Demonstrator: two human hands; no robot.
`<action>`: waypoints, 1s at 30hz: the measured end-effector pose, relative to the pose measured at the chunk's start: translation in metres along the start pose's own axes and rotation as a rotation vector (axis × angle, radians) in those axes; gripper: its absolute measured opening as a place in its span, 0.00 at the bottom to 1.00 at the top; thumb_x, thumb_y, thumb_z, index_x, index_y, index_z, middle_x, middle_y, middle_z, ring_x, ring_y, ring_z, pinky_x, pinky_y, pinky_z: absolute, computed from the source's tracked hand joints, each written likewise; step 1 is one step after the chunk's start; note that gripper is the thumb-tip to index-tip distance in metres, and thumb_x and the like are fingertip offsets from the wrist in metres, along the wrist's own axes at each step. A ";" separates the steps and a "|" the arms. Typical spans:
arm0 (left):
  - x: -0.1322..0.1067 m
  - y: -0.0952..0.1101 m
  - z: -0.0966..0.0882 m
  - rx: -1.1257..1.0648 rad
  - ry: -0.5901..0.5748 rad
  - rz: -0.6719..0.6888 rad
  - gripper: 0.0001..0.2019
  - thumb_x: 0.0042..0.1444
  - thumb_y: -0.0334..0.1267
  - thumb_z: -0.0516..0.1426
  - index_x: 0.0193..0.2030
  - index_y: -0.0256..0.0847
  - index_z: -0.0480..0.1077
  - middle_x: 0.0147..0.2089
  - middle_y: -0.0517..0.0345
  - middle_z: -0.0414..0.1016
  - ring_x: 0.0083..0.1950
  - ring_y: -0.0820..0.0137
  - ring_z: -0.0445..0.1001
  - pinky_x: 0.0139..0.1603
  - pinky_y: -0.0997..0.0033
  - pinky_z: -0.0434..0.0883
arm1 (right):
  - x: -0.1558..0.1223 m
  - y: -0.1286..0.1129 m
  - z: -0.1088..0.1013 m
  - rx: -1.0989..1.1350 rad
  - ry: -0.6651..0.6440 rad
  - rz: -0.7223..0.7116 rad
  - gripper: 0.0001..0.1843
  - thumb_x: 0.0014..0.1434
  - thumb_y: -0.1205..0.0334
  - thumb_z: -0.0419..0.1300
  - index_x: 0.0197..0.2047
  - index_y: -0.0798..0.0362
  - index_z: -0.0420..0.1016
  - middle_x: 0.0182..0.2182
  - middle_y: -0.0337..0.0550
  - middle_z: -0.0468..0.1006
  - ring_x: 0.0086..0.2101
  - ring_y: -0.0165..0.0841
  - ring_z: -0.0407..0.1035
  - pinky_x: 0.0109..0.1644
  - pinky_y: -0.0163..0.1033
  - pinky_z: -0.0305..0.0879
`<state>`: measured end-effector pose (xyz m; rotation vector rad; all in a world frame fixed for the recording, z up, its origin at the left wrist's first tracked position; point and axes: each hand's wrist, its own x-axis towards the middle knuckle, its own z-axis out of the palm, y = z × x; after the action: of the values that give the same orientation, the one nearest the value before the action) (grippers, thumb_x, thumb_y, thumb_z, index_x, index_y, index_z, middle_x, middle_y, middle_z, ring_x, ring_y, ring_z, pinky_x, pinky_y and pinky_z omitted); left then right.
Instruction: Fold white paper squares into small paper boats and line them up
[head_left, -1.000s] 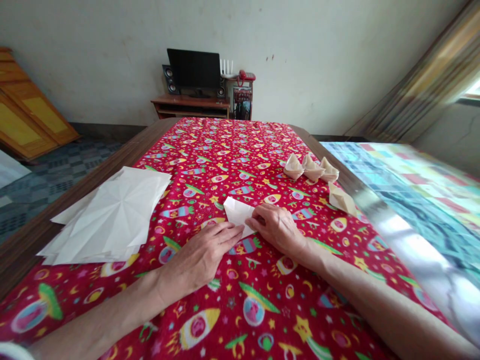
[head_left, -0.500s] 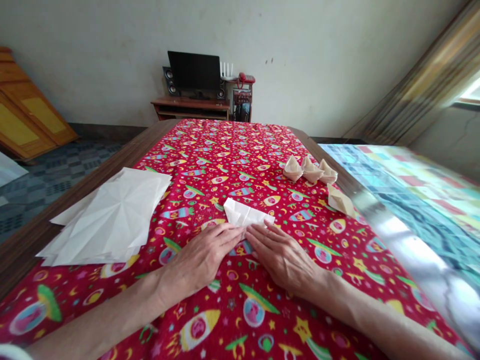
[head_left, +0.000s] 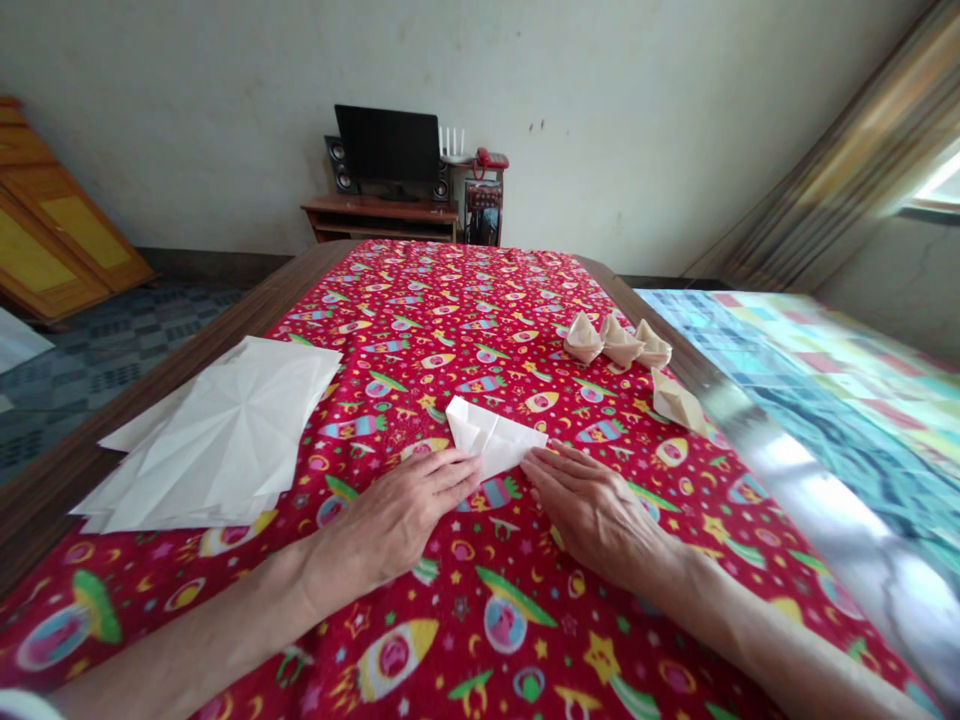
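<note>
A folded piece of white paper (head_left: 504, 440) lies on the red patterned tablecloth (head_left: 465, 560) in front of me. My left hand (head_left: 414, 498) rests with outstretched fingertips on the paper's lower left edge. Flat and with fingers extended, my right hand (head_left: 589, 508) touches its right corner. Neither hand grips the paper; both are open. To the left is a stack of creased white paper sheets (head_left: 240, 440). Several folded paper pieces (head_left: 621, 342) stand at the right of the table, with a flatter folded paper (head_left: 676, 402) just nearer to me.
Brown wooden table edges (head_left: 247, 345) border the cloth. Beyond the far end, a desk (head_left: 382, 212) carries a monitor (head_left: 388, 152), speakers and a red telephone (head_left: 491, 159). A bed with a patterned cover (head_left: 757, 380) is on the right, a wooden cabinet (head_left: 67, 220) on the left.
My right hand has slid right along the paper to its right corner, uncovering more of the lower edge. My left hand has stayed nearly in place.
</note>
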<state>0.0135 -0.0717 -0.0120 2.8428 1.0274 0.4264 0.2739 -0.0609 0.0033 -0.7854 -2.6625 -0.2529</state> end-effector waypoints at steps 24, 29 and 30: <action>0.031 0.000 -0.007 0.150 -0.039 0.024 0.24 0.62 0.41 0.49 0.63 0.34 0.59 0.67 0.46 0.57 0.69 0.56 0.49 0.68 0.52 0.51 | 0.006 -0.007 0.007 -0.091 0.030 0.037 0.16 0.63 0.72 0.44 0.44 0.58 0.71 0.39 0.54 0.78 0.42 0.39 0.72 0.50 0.46 0.66; 0.025 -0.001 -0.004 0.183 -0.017 -0.021 0.25 0.64 0.48 0.47 0.66 0.42 0.55 0.69 0.52 0.52 0.70 0.52 0.47 0.65 0.47 0.53 | 0.004 -0.006 0.008 -0.079 0.053 0.027 0.15 0.64 0.71 0.44 0.45 0.59 0.71 0.39 0.54 0.78 0.42 0.39 0.72 0.50 0.46 0.66; 0.024 -0.002 -0.004 0.188 -0.021 -0.025 0.25 0.64 0.48 0.47 0.66 0.44 0.54 0.69 0.54 0.52 0.70 0.52 0.47 0.65 0.47 0.53 | 0.004 -0.006 0.008 -0.071 0.054 0.024 0.15 0.64 0.71 0.44 0.45 0.59 0.71 0.39 0.54 0.78 0.42 0.39 0.72 0.50 0.46 0.67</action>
<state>0.0289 -0.0553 -0.0030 2.9860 1.1560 0.3128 0.2651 -0.0617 -0.0029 -0.8203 -2.6048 -0.3592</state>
